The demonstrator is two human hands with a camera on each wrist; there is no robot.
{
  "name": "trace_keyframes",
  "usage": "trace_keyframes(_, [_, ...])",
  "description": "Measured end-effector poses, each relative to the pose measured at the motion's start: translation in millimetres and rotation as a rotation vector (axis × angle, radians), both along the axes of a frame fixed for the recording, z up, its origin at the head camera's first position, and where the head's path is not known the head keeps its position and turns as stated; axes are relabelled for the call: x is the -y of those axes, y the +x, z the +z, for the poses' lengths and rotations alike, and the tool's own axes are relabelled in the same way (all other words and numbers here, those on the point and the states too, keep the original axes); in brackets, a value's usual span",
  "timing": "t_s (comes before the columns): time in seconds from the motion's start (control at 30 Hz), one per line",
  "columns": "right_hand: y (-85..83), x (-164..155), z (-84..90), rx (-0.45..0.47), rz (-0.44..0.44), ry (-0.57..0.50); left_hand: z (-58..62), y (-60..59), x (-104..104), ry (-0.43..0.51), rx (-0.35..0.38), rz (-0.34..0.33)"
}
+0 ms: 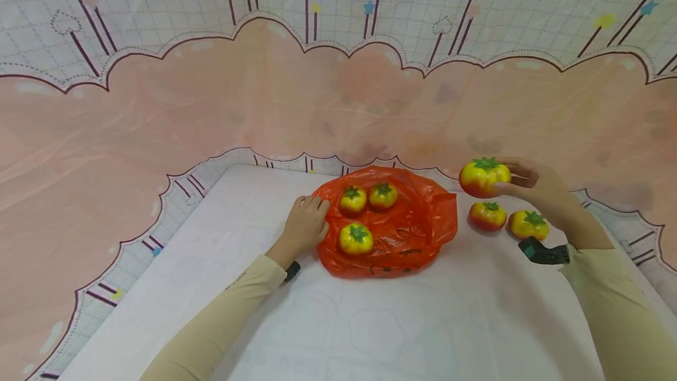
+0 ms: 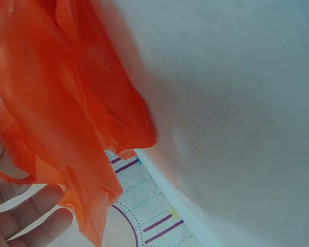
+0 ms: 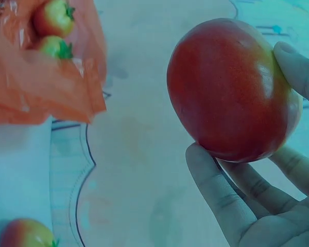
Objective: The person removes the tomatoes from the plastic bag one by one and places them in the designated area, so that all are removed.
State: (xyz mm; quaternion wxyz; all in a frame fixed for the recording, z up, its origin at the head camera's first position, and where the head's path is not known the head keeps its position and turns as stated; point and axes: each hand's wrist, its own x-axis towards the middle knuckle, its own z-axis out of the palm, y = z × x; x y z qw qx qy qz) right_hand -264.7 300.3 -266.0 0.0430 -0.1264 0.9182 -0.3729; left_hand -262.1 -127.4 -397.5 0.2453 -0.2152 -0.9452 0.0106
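Observation:
My right hand (image 1: 540,186) holds a yellow-and-red toy tomato (image 1: 482,180) with a green leafy top, raised above the right side of the table. In the right wrist view, thumb and fingertips grip the tomato's glossy red underside (image 3: 221,92). A red plastic bag (image 1: 404,231) lies spread on the table, and three tomatoes rest on it, one being the front tomato (image 1: 355,240). At the bag's left edge my left hand (image 1: 305,220) pinches the film; the left wrist view shows crumpled orange-red plastic (image 2: 46,92) between thumb and fingers.
Below the raised tomato, two more toy tomatoes sit on the white table (image 1: 328,328): a left one (image 1: 487,217) and a right one (image 1: 528,226). Behind the table hangs a pink-and-white patterned cloth (image 1: 338,93). Each wrist wears a small dark device, such as the right one (image 1: 545,251).

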Motion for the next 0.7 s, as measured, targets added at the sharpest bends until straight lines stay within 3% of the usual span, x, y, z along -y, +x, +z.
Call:
trace_keyframes(0.27, [4.7,-26,-3.6,0.052,-0.05,-0.064,-1.2,-1.3,1,-0.003,0.009,0.003])
trace_keyframes(0.53, [10.5,-51,-13.7,0.112,-0.094,-0.054,-1.2,-1.3,1,0.001,0.021,0.007])
trace_keyframes(0.7, [13.7,-65,-20.7,0.101,-0.118,-0.055,-1.8,-1.4,1,0.009,0.016,0.004])
